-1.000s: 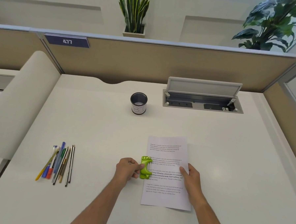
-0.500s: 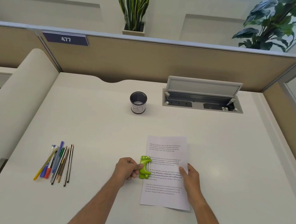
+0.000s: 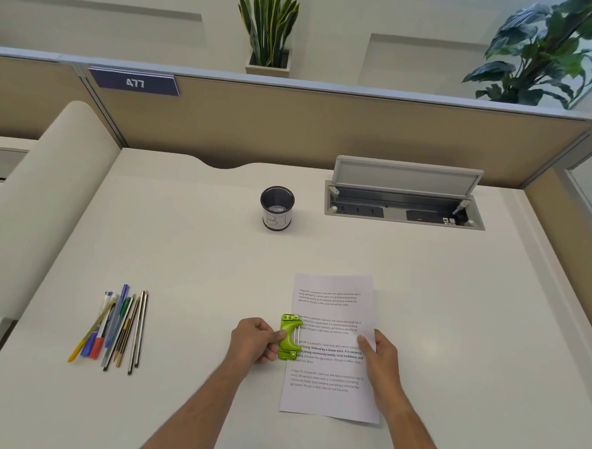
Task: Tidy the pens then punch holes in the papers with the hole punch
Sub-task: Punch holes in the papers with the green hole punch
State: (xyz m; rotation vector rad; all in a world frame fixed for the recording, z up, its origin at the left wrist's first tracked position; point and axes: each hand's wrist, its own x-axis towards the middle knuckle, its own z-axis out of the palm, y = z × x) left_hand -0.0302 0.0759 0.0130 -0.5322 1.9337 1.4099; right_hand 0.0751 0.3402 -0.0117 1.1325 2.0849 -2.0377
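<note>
A printed paper sheet lies on the white desk, front centre. A lime-green hole punch sits over the sheet's left edge, and my left hand grips its left side. My right hand lies flat on the paper's right edge, fingers spread, holding nothing. Several pens and pencils lie loose in a bunch at the left of the desk. A black mesh pen cup with a white label stands upright farther back, nothing visible in it.
An open cable hatch with sockets is set into the desk at the back right. A tan partition closes the back, with plants behind it. A cream padded divider borders the left side.
Hands, punch and paper keep their places. Only the head camera shifted slightly.
</note>
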